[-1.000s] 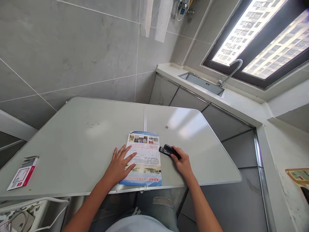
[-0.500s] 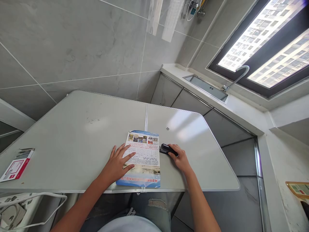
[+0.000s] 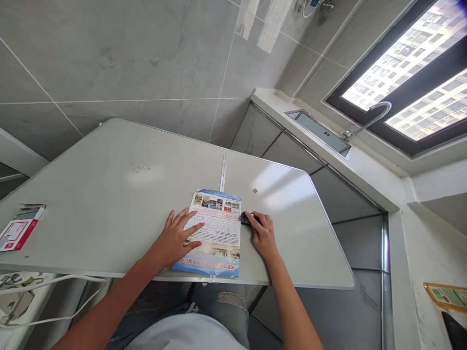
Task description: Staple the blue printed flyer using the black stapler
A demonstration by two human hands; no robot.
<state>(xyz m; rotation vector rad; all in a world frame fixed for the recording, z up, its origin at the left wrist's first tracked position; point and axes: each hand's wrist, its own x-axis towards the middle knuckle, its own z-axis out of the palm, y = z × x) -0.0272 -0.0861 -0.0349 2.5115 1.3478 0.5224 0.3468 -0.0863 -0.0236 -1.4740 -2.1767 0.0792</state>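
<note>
A printed leaflet [image 3: 219, 227] with blue ends and a row of small photos lies at the table's front edge, over the seam. My left hand [image 3: 178, 238] rests on its left side, fingers spread flat. At the leaflet's right edge is a black stapler [image 3: 245, 219], its front end meeting the paper. My right hand [image 3: 261, 231] is closed over the stapler from above and hides most of it. Whether the paper sits between its jaws cannot be made out.
On the pale folding table [image 3: 91, 194] lie a short strip of staples [image 3: 255, 190], scattered loose staples [image 3: 140, 169] and a red-and-white box [image 3: 22, 228] at far left. A white cable [image 3: 73, 278] loops below the left front edge. A sink [image 3: 317, 130] is set in the counter behind.
My right hand has shifted forward on the stapler, fingers now over its top and nearer the leaflet. My left hand stays on the paper. The whole view has tilted slightly.
</note>
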